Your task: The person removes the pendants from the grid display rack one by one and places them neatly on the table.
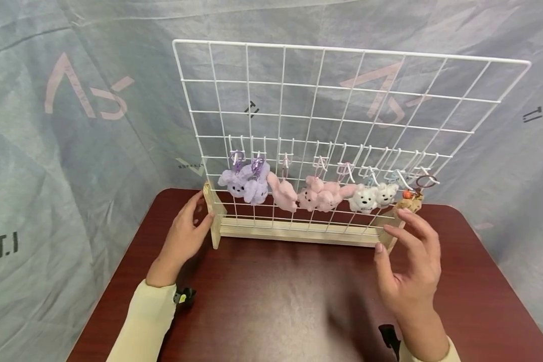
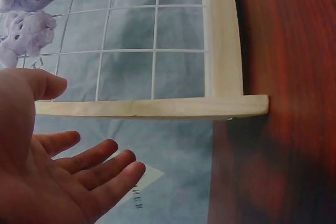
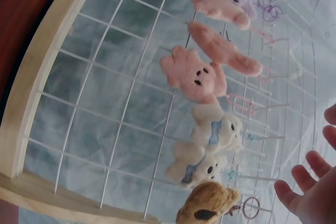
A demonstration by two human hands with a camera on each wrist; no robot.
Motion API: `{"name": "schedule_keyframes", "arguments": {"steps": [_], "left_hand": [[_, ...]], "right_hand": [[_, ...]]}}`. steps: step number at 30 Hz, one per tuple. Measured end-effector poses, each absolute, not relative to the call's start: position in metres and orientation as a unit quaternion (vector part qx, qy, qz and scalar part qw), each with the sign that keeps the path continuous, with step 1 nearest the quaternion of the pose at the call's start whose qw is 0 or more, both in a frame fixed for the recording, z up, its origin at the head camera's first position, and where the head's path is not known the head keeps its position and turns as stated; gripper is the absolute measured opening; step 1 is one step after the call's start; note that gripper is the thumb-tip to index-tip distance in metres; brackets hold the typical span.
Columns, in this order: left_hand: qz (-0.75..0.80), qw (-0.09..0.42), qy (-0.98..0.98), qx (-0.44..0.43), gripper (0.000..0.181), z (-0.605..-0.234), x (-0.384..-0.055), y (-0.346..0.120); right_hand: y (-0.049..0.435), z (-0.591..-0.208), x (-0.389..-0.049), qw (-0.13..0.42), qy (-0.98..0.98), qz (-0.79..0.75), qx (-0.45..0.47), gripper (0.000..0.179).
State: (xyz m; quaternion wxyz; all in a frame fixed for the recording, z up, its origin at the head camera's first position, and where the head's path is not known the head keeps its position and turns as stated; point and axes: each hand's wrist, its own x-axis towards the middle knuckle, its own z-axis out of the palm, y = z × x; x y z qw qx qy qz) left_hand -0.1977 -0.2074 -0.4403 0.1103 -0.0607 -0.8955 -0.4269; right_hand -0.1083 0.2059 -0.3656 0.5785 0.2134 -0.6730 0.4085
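A white wire grid rack (image 1: 323, 49) stands upright on a wooden base (image 1: 298, 232). Small plush keychains hang from its hooks: purple ones (image 1: 256, 191), pink ones (image 1: 284, 195), white bears (image 1: 364, 200) and a brown one (image 1: 411, 202) at the right end. My left hand (image 1: 184, 236) is at the left wooden end piece (image 2: 157, 107); in the left wrist view thumb and fingers lie on either side of it, apart from the wood. My right hand (image 1: 412, 274) hovers before the right end piece and brown plush, fingers spread and loosely bent, holding nothing.
The rack stands toward the back of a dark red-brown table (image 1: 271, 296). Behind and beside it hangs a grey printed sheet (image 1: 117, 166). Bare hooks (image 1: 402, 181) stick out among the keychains on the right, near my right fingers.
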Motion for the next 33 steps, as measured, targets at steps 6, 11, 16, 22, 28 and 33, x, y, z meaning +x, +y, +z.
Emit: {"name": "schedule_keyframes", "arguments": {"steps": [6, 11, 16, 22, 28, 33], "left_hand": [[-0.444, 0.083, -0.890, -0.065, 0.074, -0.445, -0.203, -0.210], [-0.463, 0.067, -0.881, -0.070, 0.075, -0.451, -0.205, -0.206], [-0.467, 0.066, -0.878, -0.078, 0.072, -0.458, -0.204, -0.201], [-0.471, 0.069, -0.876, -0.083, 0.068, -0.463, -0.203, -0.199], [-0.476, 0.084, -0.872, -0.075, 0.065, -0.464, -0.202, -0.196], [-0.472, 0.102, -0.875, -0.039, 0.064, -0.472, -0.206, -0.186]], "right_hand": [[0.214, -0.363, -0.111, 0.586, -0.663, 0.430, 0.178, 0.038], [0.223, -0.354, -0.114, 0.591, -0.649, 0.460, 0.133, 0.038], [0.238, -0.350, -0.119, 0.559, -0.618, 0.546, 0.084, 0.029], [0.268, -0.355, -0.145, 0.464, -0.620, 0.633, -0.001, 0.034], [0.279, -0.356, -0.163, 0.417, -0.672, 0.609, -0.052, 0.025], [0.278, -0.360, -0.165, 0.410, -0.698, 0.584, -0.059, 0.025]]}}
